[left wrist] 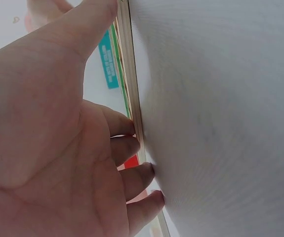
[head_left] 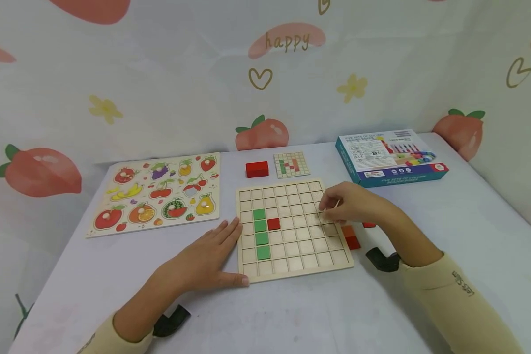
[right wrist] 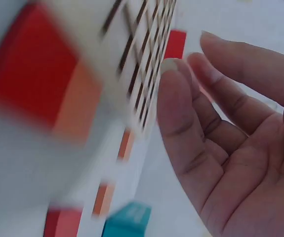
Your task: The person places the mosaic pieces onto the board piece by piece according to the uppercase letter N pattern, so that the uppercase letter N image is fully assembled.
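A wooden grid board [head_left: 307, 263] lies flat on the white table, with several green tiles [head_left: 261, 238] in one column and a red tile [head_left: 273, 224] beside them. My left hand [head_left: 203, 260] rests at the board's left edge, fingers fairly straight and thumb by the near corner; the left wrist view shows the fingertips against that edge. Over the board's right side hovers my right hand [head_left: 354, 202], its fingers loosely bent; the right wrist view shows nothing between thumb and fingers. Red and orange blocks [head_left: 350, 238] lie by the right edge, partly hidden under that hand.
Behind the board are a red block [head_left: 257, 169] and a small card with a coloured grid pattern [head_left: 291, 165]. A fruit peg puzzle [head_left: 159, 194] lies at the left. At the back right sits a teal and white box [head_left: 389, 157]. A printed cloth hangs behind the table.
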### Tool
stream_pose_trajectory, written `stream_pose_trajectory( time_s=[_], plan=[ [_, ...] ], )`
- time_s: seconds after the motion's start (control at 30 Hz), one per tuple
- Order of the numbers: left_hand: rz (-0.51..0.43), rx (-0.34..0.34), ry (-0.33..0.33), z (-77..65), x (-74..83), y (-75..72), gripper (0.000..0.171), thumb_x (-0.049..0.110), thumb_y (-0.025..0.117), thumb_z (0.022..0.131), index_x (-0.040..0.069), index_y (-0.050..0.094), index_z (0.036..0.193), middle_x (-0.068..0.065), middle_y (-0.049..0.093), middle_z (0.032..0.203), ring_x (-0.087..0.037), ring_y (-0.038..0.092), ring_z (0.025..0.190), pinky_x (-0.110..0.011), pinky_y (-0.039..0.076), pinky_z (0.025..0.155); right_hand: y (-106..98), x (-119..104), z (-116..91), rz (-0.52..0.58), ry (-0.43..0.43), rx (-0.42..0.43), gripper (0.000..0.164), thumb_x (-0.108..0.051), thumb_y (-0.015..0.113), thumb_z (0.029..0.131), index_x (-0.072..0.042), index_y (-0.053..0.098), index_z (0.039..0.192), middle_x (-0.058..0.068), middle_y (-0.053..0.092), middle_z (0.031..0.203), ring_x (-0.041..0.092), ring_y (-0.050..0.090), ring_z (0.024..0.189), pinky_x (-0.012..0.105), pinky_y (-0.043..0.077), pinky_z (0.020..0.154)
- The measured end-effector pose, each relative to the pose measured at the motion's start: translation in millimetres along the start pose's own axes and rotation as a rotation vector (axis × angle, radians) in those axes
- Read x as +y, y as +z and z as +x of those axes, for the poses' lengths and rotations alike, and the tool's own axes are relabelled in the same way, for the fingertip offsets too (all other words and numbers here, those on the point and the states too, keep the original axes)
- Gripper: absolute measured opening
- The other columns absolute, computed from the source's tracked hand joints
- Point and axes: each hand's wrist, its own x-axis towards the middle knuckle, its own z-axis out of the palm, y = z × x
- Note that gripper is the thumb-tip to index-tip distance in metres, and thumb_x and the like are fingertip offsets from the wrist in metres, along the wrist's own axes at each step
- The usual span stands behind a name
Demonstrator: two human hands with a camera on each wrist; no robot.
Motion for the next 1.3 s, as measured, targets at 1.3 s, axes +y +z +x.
stream_pose_trajectory(
  time_s=[1.3],
  plan=[
    [0.01, 0.013, 0.007, -0.9, -1.1, 0.6, 0.114, 0.078, 0.06, 0.082, 0.005, 0.02, 0.16, -0.009, 0.013, 0.167, -0.034, 0.012, 0.152, -0.052, 0.022, 0.119, -37, 77, -28, -0.085, 0.195, -0.092, 0.027, -0.014, 0.082, 0.082, -0.006, 0.062, 0.098, 0.005, 0.056, 0.083, 0.021, 0.054, 0.075, 0.034, 0.051, 0.064]
  ],
)
